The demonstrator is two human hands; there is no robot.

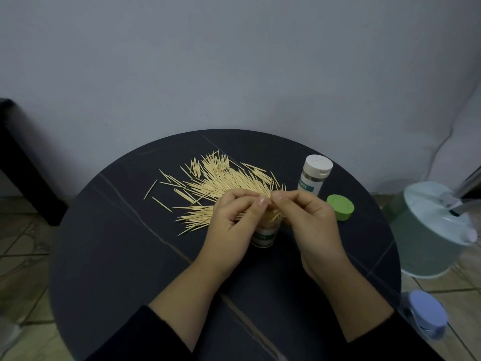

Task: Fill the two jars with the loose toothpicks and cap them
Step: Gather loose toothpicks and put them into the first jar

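**Operator:** Which step is in hand?

**Guide:** Filling the second jar, as far as can be judged. Start nearest to you, at lower centre of the frame. Your left hand (234, 217) and right hand (309, 220) meet fingertip to fingertip. Each grip is closed in a pinch on a small bunch (279, 191) of toothpicks, with the tips pointing up and away. How many it holds cannot be made out.

**Operator:** Where is the jar?

**Guide:** The open jar (264, 237) stands upright on the surface (130, 256), directly under your fingertips and partly hidden by the left hand. Toothpicks show inside its mouth. Whether the left hand also touches the jar cannot be told.

**Operator:** And beyond that?

**Guide:** The green cap (340, 207) lies just right of your right hand, apart from the jar. Further off, centre-left, the loose toothpicks (221, 178) lie fanned across the surface in a large pile. Farthest, at upper right of the surface, the capped jar (313, 175) stands with its white lid on. That one looks finished.

**Operator:** What does the next move call for?

**Guide:**
1. Align the bunch upright over the mouth.
2. Lower it in, then release.
3. Gather more from the pile. Much is left, so capping with the green cap is not yet due.
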